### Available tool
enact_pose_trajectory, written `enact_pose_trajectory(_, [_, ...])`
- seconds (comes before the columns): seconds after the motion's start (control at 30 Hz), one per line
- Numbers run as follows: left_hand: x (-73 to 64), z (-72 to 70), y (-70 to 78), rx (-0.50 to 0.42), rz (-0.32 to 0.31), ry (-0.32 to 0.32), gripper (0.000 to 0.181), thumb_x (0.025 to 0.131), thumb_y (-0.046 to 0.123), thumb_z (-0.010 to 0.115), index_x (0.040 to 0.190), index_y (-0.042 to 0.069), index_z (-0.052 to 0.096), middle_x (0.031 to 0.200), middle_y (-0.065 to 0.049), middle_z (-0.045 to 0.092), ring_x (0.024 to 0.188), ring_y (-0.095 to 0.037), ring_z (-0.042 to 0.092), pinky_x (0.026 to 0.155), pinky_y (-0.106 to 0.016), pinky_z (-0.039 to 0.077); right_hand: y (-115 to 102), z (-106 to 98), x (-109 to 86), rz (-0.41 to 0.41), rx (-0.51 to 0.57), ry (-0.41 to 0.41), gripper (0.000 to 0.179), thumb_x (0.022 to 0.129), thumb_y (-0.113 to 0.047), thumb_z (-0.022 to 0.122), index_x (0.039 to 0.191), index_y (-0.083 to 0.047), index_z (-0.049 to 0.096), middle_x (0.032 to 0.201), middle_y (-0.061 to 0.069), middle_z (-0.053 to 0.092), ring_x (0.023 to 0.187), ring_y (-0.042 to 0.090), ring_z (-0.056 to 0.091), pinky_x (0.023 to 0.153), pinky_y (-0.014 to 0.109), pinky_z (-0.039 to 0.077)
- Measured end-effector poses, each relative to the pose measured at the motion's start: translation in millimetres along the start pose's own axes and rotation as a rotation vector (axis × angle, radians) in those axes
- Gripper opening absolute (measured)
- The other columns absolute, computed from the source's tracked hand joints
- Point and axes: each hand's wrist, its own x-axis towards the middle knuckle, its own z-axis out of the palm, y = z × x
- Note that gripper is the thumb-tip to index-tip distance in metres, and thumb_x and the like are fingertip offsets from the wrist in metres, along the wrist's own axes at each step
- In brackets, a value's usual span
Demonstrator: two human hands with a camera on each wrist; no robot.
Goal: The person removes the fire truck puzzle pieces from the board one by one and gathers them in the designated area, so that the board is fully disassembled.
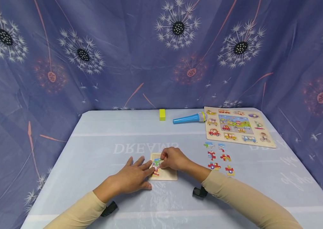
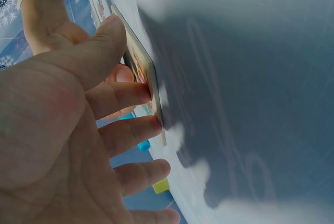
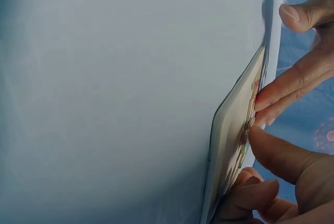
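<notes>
A small wooden puzzle board (image 1: 169, 175) lies on the table, its left part filled with colourful jigsaw pieces (image 1: 156, 171). My left hand (image 1: 131, 176) is spread flat at the board's left side, with fingertips resting on the pieces and the edge. Seen from the left wrist, those fingers (image 2: 130, 135) are straight and apart. Over the upper middle of the board, my right hand (image 1: 174, 159) has its fingers curled and pinches a puzzle piece, mostly hidden by the fingers. In the right wrist view the thumb (image 3: 282, 153) presses at the row of pieces on the board (image 3: 229, 125).
Several loose jigsaw pieces (image 1: 214, 166) lie right of the board. Behind them is a larger wooden vehicle puzzle (image 1: 257, 135). A blue toy microphone (image 1: 186, 119) touches its left edge, and a yellow block (image 1: 162, 114) stands near the table's back edge. A patterned curtain (image 1: 138, 54) hangs behind.
</notes>
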Motion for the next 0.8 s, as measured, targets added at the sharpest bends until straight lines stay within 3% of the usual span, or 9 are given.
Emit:
enact_pose_trajectory(0.17, [0.3,0.4,-0.5,0.005,-0.003,-0.008,0.069,0.095,0.056,0.063,0.15,0.017,0.053,0.159,-0.009,0.044,0.148,-0.042,0.034,0.108,-0.075,0.029,3,2,2.5,-0.047,-0.024,-0.014,0.03,0.075,-0.01,0.09,0.097,-0.009,0.068,0.072,-0.003,0.056,0.066,0.01,0.05,0.063,0.026,0.041])
enact_pose_trajectory(0.5, [-0.2,1.7,-0.8,-0.016,-0.011,-0.021,0.069,0.095,0.057,0.062,0.15,0.017,0.053,0.16,-0.009,0.043,0.149,-0.043,0.032,0.109,-0.075,0.027,9,-3,5.5,-0.128,-0.054,-0.072,0.021,0.082,-0.009,0.085,0.098,-0.011,0.071,0.079,-0.003,0.057,0.076,0.013,0.052,0.069,0.028,0.043])
enact_pose_trajectory(0.67, [-0.2,1.6,0.1,-0.035,-0.007,-0.014,0.069,0.095,0.057,0.062,0.15,0.017,0.053,0.16,-0.01,0.043,0.149,-0.044,0.031,0.11,-0.075,0.025,32,-40,1.9,-0.104,0.021,-0.046,0.025,0.083,-0.015,0.085,0.104,-0.01,0.071,0.081,-0.001,0.056,0.076,0.014,0.051,0.066,0.028,0.042])
enact_pose_trajectory(0.8, [-0.8,0.0,-0.1,-0.028,-0.014,-0.006,0.069,0.094,0.056,0.064,0.15,0.016,0.054,0.159,-0.011,0.043,0.149,-0.043,0.031,0.111,-0.074,0.025,64,-84,-1.8,-0.005,0.108,0.015,0.03,0.085,-0.016,0.084,0.11,-0.007,0.07,0.083,0.003,0.052,0.073,0.017,0.046,0.062,0.031,0.039])
